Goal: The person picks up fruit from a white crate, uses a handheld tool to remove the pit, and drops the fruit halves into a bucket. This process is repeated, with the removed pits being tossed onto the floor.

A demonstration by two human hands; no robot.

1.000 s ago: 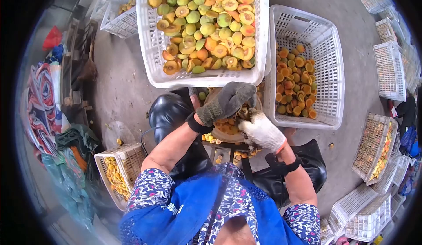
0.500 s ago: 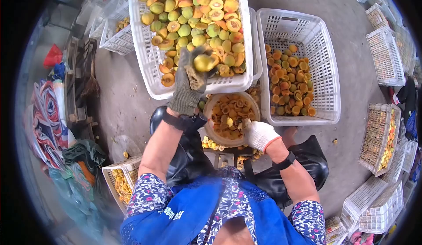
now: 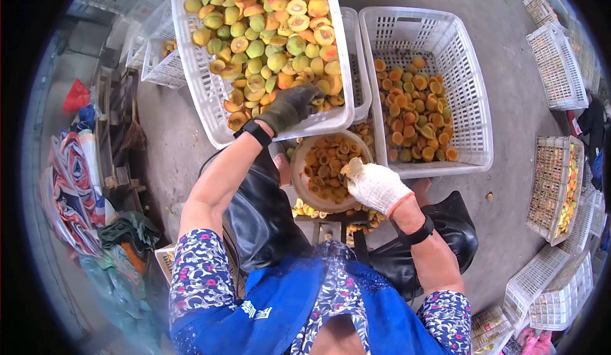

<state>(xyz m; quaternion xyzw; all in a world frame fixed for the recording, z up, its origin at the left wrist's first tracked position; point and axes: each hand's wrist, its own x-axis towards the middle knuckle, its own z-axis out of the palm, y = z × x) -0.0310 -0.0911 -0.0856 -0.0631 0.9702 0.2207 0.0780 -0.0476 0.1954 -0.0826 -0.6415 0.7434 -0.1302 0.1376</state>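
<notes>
My left hand (image 3: pixel 289 108), in a dark grey glove, reaches over the near rim of a large white crate (image 3: pixel 280 130) of halved yellow-green fruit (image 3: pixel 256 48). Its fingers bend down among the fruit at the lower right corner, and what they hold, if anything, is hidden. In a white knit glove, my right hand (image 3: pixel 377 184) is closed at the right edge of a round bowl (image 3: pixel 301 189) of orange fruit halves (image 3: pixel 326 164). A small brownish piece, too unclear to name, shows at its fingertips.
Another white crate (image 3: pixel 481 126) with orange fruit halves (image 3: pixel 417 116) stands to the right. More crates line the right side, one holding fruit (image 3: pixel 566 189). Crumpled striped sheeting (image 3: pixel 70 183) and wooden pallets lie at the left. Yellow pieces lie below the bowl.
My left hand has gone from holding a yellow fruit above the crate's near edge to reaching in among the fruit. My right hand has shifted slightly left. The whole view has shifted a little.
</notes>
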